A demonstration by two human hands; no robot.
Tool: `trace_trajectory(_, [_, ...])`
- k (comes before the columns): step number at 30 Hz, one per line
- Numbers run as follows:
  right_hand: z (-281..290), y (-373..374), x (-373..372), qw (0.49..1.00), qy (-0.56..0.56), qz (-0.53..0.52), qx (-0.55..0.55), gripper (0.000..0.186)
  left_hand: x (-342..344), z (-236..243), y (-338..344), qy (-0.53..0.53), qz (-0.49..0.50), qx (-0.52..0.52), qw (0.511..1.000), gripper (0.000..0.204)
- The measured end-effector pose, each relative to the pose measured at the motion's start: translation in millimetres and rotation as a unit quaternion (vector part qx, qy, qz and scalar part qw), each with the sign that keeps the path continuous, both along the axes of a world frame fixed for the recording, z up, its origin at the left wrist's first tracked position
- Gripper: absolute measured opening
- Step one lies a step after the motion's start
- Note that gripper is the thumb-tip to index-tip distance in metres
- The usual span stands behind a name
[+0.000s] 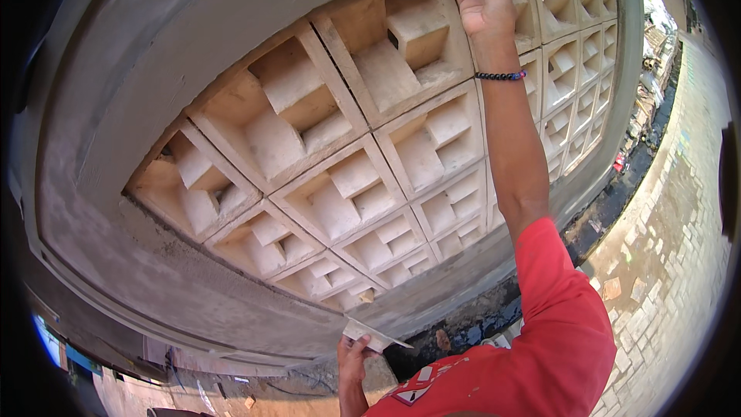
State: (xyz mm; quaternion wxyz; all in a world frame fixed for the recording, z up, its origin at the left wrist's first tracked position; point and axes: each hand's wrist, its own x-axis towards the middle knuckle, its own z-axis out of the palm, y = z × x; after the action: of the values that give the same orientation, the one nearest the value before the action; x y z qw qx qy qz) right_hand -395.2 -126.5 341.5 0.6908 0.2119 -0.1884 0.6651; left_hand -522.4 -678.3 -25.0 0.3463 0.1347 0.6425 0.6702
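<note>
Here — flat plate (378, 334) in left fingers (344, 347)

Paving (656, 293), pale blocks, curving down the right side, a brownish patch of dirt on it and one flat orange-brown chunk (611, 288) near its inner edge. Ditch (610, 205), dark and wet-looking, along that same edge, a heap of pale rubble (658, 38) beside its far stretch and a small red scrap (619, 161) nearer. Bare ground (270, 401), lower left, bearing small scraps (204, 395).
</note>
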Motion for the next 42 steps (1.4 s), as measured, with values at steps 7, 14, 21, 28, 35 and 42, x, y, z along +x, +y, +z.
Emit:
trace_trajectory(7, [5.7,-139.5,-61.5,1.0,-0.002,0.027,0.001,0.019,-2.6,-0.2,-9.4,0.002,0.023,0.005,1.0,0.041])
trace_trajectory(14, [-4.8,-244.7,-124.5,0.989,-0.039,0.131,0.06,0.032,-1.2,-1.6,-15.6,0.004,0.041,0.001,0.999,0.041])
trace_trajectory(21, [-44.0,-208.3,-72.2,0.987,-0.03,0.111,0.111,0.028,2.2,0.4,-19.9,-0.002,0.05,-0.001,0.999,0.039])
trace_trajectory(28, [-41.1,-33.1,22.6,0.997,0.023,-0.035,0.065,0.02,1.3,4.9,-5.6,-0.012,0.012,-0.007,1.0,0.033])
trace_trajectory(35, [-8.2,-3.1,26.2,1.0,-0.002,0.007,0.011,0.015,17.3,13.8,27.0,0.014,-0.007,-0.004,1.0,0.041])
trace_trajectory(42, [9.8,-87.3,-2.7,1.0,-0.011,0.006,-0.017,0.019,24.1,17.3,19.1,0.019,0.01,-0.029,0.999,0.042])
